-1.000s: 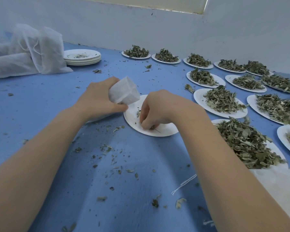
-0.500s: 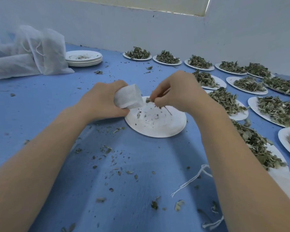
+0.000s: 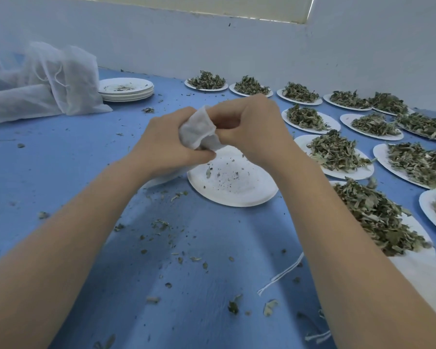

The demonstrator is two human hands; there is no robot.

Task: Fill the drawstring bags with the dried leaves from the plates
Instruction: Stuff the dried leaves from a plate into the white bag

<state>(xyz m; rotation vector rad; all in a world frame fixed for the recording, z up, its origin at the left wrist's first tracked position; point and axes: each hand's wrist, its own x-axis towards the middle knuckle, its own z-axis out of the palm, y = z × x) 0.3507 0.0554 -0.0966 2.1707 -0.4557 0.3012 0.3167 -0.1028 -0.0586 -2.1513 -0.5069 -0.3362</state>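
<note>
The left hand point(image 3: 165, 144) grips the drawstring bag point(image 3: 198, 131) open-mouthed over the emptied plate point(image 3: 233, 183) while the right hand point(image 3: 247, 124) pinches its rim, feeding scraps inside.

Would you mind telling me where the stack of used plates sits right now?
In the head view, the stack of used plates sits far left on the blue table, beside the mesh bags.

Soft, even daylight, coolly blue-tinted, with the brightest patch at the pale window strip point(image 3: 212, 6) along the top. Faint, diffuse shadows lie on the blue bench point(image 3: 61, 159) beneath the forearms. Wide-angle bending stretches the edges; fine detail is slightly soft.
</note>
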